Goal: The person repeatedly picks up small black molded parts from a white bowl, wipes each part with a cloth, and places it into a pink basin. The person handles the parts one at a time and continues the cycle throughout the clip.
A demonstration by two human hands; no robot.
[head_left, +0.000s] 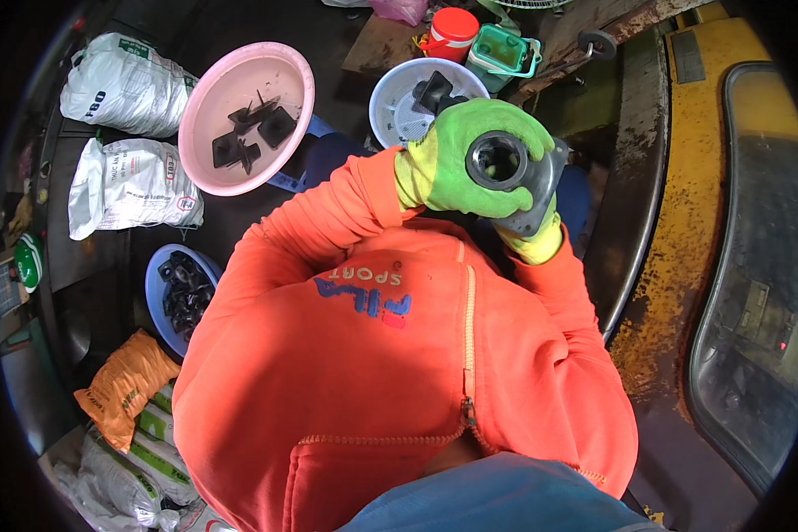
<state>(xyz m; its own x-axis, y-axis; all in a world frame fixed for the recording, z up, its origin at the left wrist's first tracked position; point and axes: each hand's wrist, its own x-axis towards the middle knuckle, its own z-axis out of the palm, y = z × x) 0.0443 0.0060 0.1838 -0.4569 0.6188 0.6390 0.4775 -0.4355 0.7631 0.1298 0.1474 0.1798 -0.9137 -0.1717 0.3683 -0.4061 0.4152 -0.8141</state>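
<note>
A black moulded part with a round, hollow collar and a square flange (546, 188) is held up in front of my chest. My left hand (459, 155), in a green and yellow glove, is closed round its collar, fingers curving above and below the opening. Behind the flange is my right hand (539, 241), gloved the same way. Only its yellow cuff and a bit of the glove show there; its fingers are hidden by the part. Just beyond my left hand stands a pale blue basin (383, 99) with several black parts (433, 92) in it.
A pink basin (206, 164) with several black flanged pieces stands left, beside white sacks (120, 89). Nearer is a blue basin (153, 288) of black parts, then an orange sack (129, 381). A red-lidded jug (452, 34) and green container (503, 53) stand behind. Yellow machinery (678, 239) borders my right.
</note>
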